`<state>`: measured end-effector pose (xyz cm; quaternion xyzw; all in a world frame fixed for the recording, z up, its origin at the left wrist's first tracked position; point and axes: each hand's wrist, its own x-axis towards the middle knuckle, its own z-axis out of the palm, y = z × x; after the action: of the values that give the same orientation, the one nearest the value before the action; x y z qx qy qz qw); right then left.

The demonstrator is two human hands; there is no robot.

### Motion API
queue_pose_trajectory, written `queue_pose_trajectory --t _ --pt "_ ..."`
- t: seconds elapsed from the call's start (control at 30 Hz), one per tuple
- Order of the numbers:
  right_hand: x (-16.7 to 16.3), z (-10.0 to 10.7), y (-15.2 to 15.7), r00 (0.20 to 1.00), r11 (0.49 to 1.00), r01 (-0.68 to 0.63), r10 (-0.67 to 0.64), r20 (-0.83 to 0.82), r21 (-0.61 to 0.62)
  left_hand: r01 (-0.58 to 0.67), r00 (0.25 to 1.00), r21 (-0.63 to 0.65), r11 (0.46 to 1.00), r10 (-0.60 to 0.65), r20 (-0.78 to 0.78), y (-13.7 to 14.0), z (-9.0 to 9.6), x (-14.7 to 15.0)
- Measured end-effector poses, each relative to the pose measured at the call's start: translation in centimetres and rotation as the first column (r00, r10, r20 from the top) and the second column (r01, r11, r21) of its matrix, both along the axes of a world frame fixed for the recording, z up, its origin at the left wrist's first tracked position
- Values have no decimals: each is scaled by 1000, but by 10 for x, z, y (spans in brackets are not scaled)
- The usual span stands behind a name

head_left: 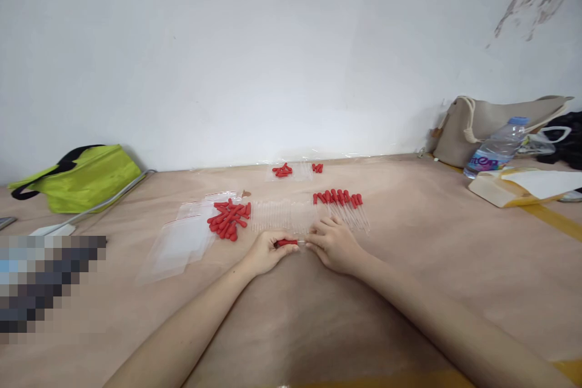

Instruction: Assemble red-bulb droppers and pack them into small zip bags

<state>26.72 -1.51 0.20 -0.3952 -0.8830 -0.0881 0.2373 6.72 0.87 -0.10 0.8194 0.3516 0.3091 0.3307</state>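
My left hand (268, 251) is closed around a red rubber dropper bulb (287, 243), which points to the right. Facing it, my right hand (334, 244) pinches a thin clear glass tube (302, 242) whose end meets the bulb's mouth or lies very near it. Just left of my hands lies a pile of loose red bulbs (228, 218). Beyond the hands, a row of clear tubes (277, 214) rests on the brown paper. Several droppers with red bulbs fitted (339, 197) lie side by side past my right hand.
Clear plastic bags (179, 241) lie left of the pile. Farther back are bagged red bulbs (282, 170) by the wall. A lime-green bag (91, 179) sits at left; a water bottle (495, 148), a beige bag (495, 118) and an opened packet (509, 185) stand or lie at right.
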Motion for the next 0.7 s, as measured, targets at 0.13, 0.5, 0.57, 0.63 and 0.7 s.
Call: queue_pose_trajectory --t 0.13,0.5,0.57,0.63,0.7 --pt "4 7 0 996 999 17 -20 86 33 -30 999 -55 998 32 38 0 0 -3" --pt "75 0 51 547 684 570 -729 -411 -455 -91 991 18 996 92 -99 1 -5 -5" --pt "79 -4 53 549 679 587 -734 -398 -442 -90 989 28 996 93 -115 0 -4 -5" --pt "78 -7 53 578 689 584 -724 -377 -429 -92 988 27 995 95 -125 -1 -3 -4" --pt "75 -10 53 600 694 588 -718 -352 -415 -89 987 22 996 91 -130 -1 -3 -5"
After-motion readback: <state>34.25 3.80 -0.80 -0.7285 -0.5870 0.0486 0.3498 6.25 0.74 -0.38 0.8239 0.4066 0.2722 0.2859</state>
